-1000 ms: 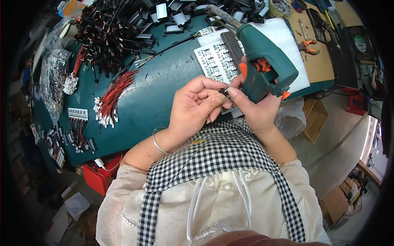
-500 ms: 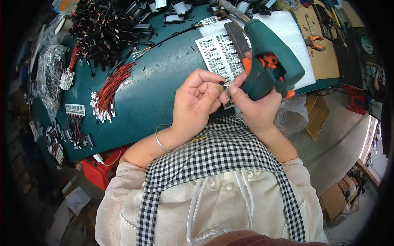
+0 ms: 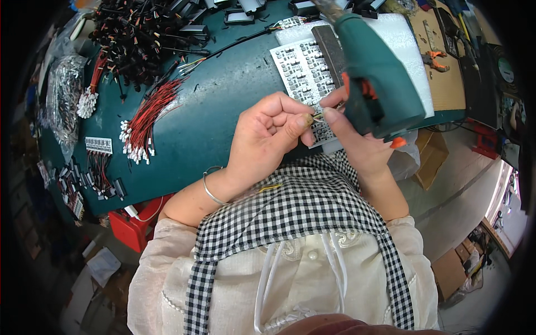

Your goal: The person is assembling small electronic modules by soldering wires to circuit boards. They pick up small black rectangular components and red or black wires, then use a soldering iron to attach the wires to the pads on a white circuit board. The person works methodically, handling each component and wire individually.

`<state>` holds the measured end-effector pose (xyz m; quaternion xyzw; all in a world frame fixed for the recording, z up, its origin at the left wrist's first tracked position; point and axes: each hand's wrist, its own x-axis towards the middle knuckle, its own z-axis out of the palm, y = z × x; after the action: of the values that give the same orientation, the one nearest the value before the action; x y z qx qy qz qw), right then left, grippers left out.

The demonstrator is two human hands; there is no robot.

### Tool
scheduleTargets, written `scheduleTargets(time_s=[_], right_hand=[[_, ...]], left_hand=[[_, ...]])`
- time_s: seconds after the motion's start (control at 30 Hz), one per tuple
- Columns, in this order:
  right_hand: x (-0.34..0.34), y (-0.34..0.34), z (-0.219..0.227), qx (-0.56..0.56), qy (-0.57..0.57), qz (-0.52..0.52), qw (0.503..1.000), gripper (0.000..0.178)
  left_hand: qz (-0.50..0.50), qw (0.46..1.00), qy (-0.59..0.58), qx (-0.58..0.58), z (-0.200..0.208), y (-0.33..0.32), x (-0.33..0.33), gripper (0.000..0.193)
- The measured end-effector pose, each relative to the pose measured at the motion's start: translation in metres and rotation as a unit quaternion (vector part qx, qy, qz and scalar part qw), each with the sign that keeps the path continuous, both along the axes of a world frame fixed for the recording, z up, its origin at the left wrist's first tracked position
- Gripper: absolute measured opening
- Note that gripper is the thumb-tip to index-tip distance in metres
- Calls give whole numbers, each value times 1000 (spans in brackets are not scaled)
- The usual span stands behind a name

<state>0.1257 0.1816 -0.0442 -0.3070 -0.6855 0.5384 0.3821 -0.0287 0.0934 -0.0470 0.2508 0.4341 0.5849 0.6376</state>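
Observation:
My left hand (image 3: 262, 134) is closed, its thumb and forefinger pinching the end of a thin wire cable (image 3: 317, 116) with fine coloured strands. My right hand (image 3: 363, 148) grips a green soldering gun (image 3: 388, 78) with orange parts, its metal barrel pointing away from me. The thumb and fingertips of that hand also meet the fine strands. Both hands are over the near end of a white panel of small circuit boards (image 3: 301, 64). A dark flat bar (image 3: 328, 50) lies across the panel, partly hidden behind the soldering gun.
White foam (image 3: 421, 84) lies under the panel on the green table (image 3: 206, 125). Red wires with white plugs (image 3: 148, 120) and a heap of black cables (image 3: 137, 44) are to the left. Orange-handled pliers (image 3: 435, 60) rest on a board at right.
The soldering gun has swung slightly right and nearer, covering more of the right hand. Both hands still pinch at the wires, with the strands now stretched between the fingertips.

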Motion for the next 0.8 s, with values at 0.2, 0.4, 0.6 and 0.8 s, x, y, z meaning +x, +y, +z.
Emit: scheduleTargets(time_s=[0.2,0.4,0.6,0.8], right_hand=[[0,2,0,-30,12,18,999,35],[2,8,-7,0,1,72,997,33],[3,2,-3,-101,34,-63,992,40],[29,1,-11,-60,-5,-107,992,59]], left_hand=[[22,988,147,46,1,1,1,13],[-91,942,320,47,15,9,-27,12],[-43,912,402,-64,-8,42,-60,5],[-12,875,474,-94,-38,68,-79,11]])
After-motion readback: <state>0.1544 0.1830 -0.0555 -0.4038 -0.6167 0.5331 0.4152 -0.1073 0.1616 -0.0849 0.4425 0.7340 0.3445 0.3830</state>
